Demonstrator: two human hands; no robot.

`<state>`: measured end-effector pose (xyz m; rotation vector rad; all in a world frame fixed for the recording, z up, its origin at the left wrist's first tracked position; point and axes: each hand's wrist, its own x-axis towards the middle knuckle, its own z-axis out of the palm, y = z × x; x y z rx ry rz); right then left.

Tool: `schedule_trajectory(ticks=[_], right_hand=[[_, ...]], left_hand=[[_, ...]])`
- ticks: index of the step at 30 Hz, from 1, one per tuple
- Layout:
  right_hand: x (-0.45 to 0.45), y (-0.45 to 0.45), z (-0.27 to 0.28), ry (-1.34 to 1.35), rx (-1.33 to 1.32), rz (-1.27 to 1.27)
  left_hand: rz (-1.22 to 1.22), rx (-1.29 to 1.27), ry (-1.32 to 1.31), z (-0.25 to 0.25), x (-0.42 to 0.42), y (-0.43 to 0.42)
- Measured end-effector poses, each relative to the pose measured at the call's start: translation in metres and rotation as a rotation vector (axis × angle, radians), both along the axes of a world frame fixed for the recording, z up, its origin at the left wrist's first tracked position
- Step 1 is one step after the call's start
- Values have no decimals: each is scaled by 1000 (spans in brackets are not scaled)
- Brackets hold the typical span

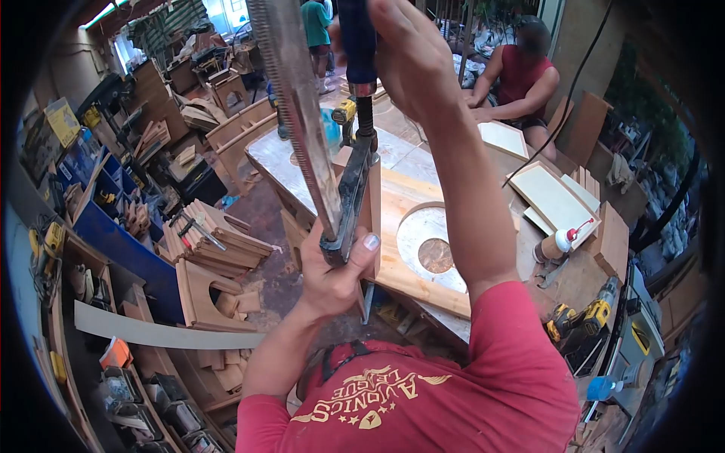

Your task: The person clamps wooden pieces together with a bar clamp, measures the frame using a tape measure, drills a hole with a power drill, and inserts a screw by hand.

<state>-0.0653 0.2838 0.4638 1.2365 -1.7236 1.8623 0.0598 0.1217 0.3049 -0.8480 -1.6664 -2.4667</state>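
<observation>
A bar clamp (349, 185) stands close in front of me, with a long toothed metal bar (291, 106) and a dark blue handle (356, 41) on a threaded screw. My left hand (336, 275) is wrapped round the black jaw arm at its lower end. Against the blue handle, my right hand (415, 64) is curled, its fingers partly hidden at the top edge. Just behind the clamp lies a wooden panel (389, 260) with a large round hole, on the worktable. Whether the clamp touches the panel, I cannot tell.
A yellow drill (345, 111) is on the table behind the clamp. White-faced panels (555, 192), a glue bottle (555, 245) and another yellow drill (596, 309) lie right. A person (521, 79) in red sits across. Stacked wooden pieces (219, 241) stand left.
</observation>
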Motion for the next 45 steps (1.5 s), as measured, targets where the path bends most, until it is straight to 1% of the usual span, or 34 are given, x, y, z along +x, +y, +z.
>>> schedule_trajectory(ticks=[2,4,5,6,8,10,11,12,14,15,18,24,27,28,29,30,31,32,33,35,36,37,38,39,40,41,42,43,44,45], right_hand=[[-11,2,-54,55,-173,35],[-7,2,-101,-111,-88,28],[-4,3,-114,-174,20,51],[-4,4,-123,-249,53,119],[-12,5,-137,-204,77,97],[-7,1,-140,-171,55,62],[-5,-1,-143,-155,47,41],[-5,-2,-148,-170,24,52],[-7,-9,-155,-186,-21,82],[-3,-18,-155,-183,-108,64],[7,-20,-151,-204,-109,-1],[9,-15,-151,-161,-57,-58],[19,-19,-165,-3,-156,-412],[27,-17,-176,56,-181,-585],[36,-12,-193,115,-206,-757],[45,-7,-222,80,-259,-825],[68,-8,-244,-24,-229,-901],[85,-12,-277,-153,-238,-906],[107,-18,-300,-323,-101,-934],[141,-31,-369,-686,-30,-749],[157,-32,-412,-642,40,-752],[177,-33,-419,-711,55,-751],[191,-24,-424,-574,147,-879],[201,-9,-428,-508,175,-994],[211,8,-422,-497,136,-1120],[220,34,-418,-435,184,-1285],[229,59,-414,-442,116,-1385],[238,84,-405,-443,107,-1502],[249,112,-409,-488,186,-1644],[256,131,-399,-415,257,-1771]], left_hand=[[-24,-20,15,-3,-6,-9],[-21,-13,14,2,-7,-11],[-31,-11,2,3,-9,-12],[-44,-13,-14,3,-9,-13],[-17,6,-40,6,-6,-11],[-4,28,-46,8,-7,-12],[-59,28,-24,2,-13,-19],[-34,6,-33,2,-14,-22],[-81,24,-55,5,-22,-31],[-73,12,-53,7,-22,-32],[-75,-13,-35,11,-27,-39],[-61,-85,34,7,-35,-45],[-64,-31,-15,15,-30,-41],[-68,-4,-46,16,-28,-40],[-104,7,-27,12,-31,-43],[-90,-16,-30,11,-31,-44],[-78,-36,-30,10,-30,-45],[-63,-53,-15,12,-30,-45],[-20,-60,-63,16,-26,-43],[7,-95,-32,21,-26,-44],[30,-109,-14,20,-27,-44],[60,-144,-15,20,-25,-45],[88,-179,-16,19,-24,-47],[119,-210,-13,20,-28,-47],[183,-257,95,22,-31,-46],[242,-307,193,26,-32,-44],[299,-354,297,28,-36,-44],[260,-474,414,31,-49,-53],[243,-462,448,33,-52,-51],[225,-453,483,37,-53,-50]])
